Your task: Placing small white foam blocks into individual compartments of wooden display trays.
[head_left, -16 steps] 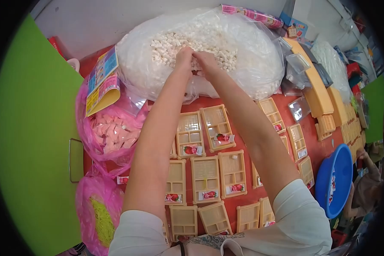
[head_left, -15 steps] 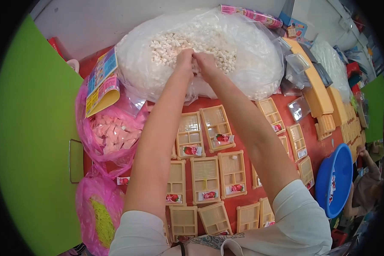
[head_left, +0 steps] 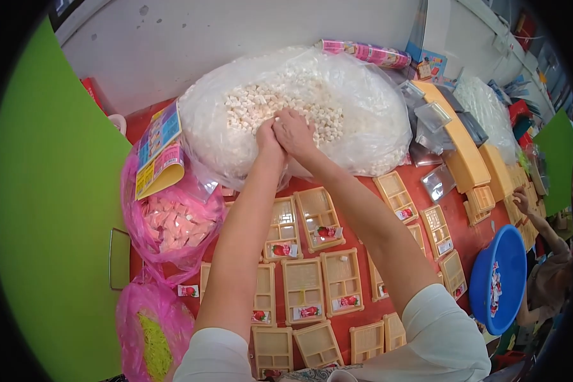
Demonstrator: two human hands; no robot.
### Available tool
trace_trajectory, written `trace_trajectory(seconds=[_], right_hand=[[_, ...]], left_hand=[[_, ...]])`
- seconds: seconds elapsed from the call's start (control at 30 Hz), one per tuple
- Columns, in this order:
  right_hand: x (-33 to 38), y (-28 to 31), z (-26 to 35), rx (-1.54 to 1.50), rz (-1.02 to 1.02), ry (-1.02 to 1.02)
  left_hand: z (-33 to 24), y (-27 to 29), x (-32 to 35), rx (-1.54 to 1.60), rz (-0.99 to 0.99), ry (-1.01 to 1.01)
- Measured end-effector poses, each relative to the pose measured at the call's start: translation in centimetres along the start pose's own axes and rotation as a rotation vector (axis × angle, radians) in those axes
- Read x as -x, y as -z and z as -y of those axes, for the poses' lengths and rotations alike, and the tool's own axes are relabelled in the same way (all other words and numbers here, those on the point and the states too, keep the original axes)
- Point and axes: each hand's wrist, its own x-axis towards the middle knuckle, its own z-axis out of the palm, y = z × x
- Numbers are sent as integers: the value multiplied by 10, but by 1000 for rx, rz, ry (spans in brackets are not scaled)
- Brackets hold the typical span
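Observation:
At the near edge of a heap of small white cube-shaped pieces (head_left: 325, 121), my two hands meet, pressed close together. My left hand (head_left: 268, 136) is closed, its fingers mostly covered by the other hand. Curled over it from the right is my right hand (head_left: 295, 132), also closed. Whatever lies between the palms is hidden. The pieces fill a large, clear plastic bag (head_left: 375, 114) that lies wide open. Nearer to me, under my forearms, rows of beige compartment trays (head_left: 304, 280) rest on the red table (head_left: 356, 325); many hold a small strawberry-printed packet (head_left: 307, 312).
Left stand a pink bag of pink wrapped pieces (head_left: 178, 223) and another with yellow-green shreds (head_left: 154, 347), beside a green panel (head_left: 51, 210). A blue basin (head_left: 512, 280) with packets is at right, near another person's arm (head_left: 544, 223). Stacked beige trays (head_left: 455, 140) stand behind.
The view has tilted up, so everything sits lower in the picture. My right hand has come over my left, and both have drawn back slightly toward the heap's near edge.

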Motion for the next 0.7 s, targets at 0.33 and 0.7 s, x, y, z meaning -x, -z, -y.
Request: trace_trajectory(seconds=[0.33,0.7], right_hand=[[-29,-15,-47,-791,-18,-228],[-13,7,30,-209,-276,113]], left_hand=[[16,16,-65,-526,-112,-397],[-30,-22,-3,-64,60,-61]])
